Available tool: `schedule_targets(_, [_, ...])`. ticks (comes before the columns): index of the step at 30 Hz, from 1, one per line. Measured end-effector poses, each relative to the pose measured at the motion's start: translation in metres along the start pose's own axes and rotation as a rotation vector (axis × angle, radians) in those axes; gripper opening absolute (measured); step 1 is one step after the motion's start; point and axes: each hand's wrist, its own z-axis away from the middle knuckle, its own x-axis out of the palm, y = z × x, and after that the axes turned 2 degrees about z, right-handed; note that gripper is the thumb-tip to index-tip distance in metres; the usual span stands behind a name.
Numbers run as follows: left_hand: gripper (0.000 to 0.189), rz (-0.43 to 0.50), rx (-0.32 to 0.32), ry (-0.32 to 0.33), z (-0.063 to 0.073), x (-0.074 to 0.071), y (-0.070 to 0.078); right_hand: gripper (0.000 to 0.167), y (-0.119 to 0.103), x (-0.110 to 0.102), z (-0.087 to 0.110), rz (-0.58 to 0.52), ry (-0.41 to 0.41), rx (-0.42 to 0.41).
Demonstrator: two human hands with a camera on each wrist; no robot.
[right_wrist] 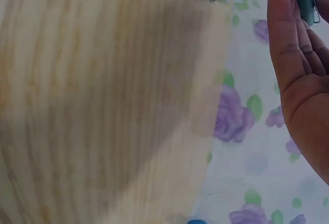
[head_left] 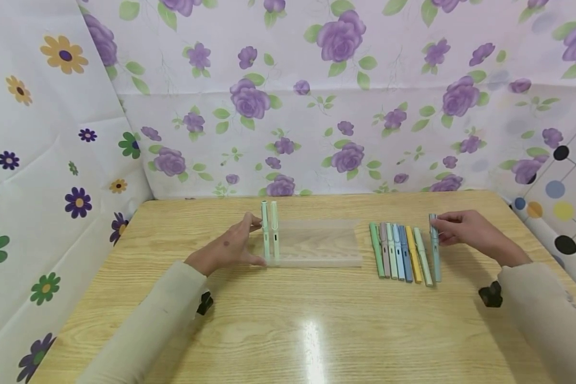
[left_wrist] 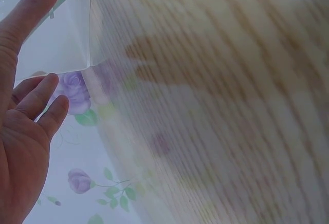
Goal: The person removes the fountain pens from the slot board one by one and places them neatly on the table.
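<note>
My left hand point(head_left: 228, 245) holds the left end of a clear plastic pen stand point(head_left: 324, 262), thumb at its front corner and fingers at its back. Two capped pens lie side by side in the stand's left part: a mint pen point(head_left: 265, 234) and a pale green pen point(head_left: 275, 234). At the right, my right hand point(head_left: 470, 234) pinches the upper end of a grey-blue pen point(head_left: 435, 258). In the right wrist view only the end of that pen point(right_wrist: 304, 0) shows between fingers and thumb. The left wrist view shows the stand's clear wall point(left_wrist: 61, 44) beside the left fingers.
Between the stand and my right hand lies a row of several capped pens, among them a green pen point(head_left: 376, 250), a blue pen point(head_left: 405, 256), a yellow pen point(head_left: 414, 255) and a light green pen point(head_left: 423, 258). Flowered cloth point(head_left: 307, 122) hangs behind the wooden table point(head_left: 249, 320).
</note>
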Motion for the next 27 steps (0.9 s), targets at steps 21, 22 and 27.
schedule_targets(21, [0.079,-0.025,0.035,-0.001,0.000,-0.001,0.001,0.056,0.020,0.011,-0.021,-0.073,-0.102,0.177])
schedule_targets(22, [0.079,-0.026,0.035,0.000,0.000,-0.001,0.001,0.055,0.020,0.012,-0.021,-0.070,-0.101,0.182])
schedule_targets(27, [0.079,-0.018,0.025,-0.003,0.001,-0.001,0.001,0.049,0.019,0.014,-0.022,-0.046,-0.110,0.206])
